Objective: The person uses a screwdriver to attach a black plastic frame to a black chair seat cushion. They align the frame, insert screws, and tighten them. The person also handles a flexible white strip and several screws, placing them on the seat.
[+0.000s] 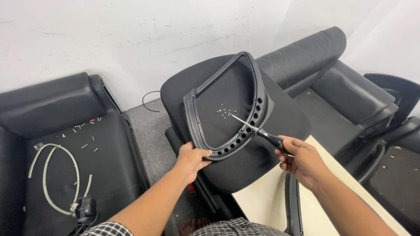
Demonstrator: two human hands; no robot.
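Observation:
A black plastic D-shaped frame (261, 101) with a row of round holes lies on a black mesh chair seat (280, 126). My left hand (191, 160) grips the frame's near lower edge. My right hand (300, 161) holds a screwdriver (258, 130) by its black handle, its metal tip pointing at a small pile of screws (225, 112) on the mesh inside the frame.
A black sofa (332, 83) stands at the right, with black chair parts (396, 170) beyond it. At the left a black cushion (70, 157) carries loose screws, a pale curved strip (48, 170) and a caster. A light wooden board (271, 196) lies below the seat.

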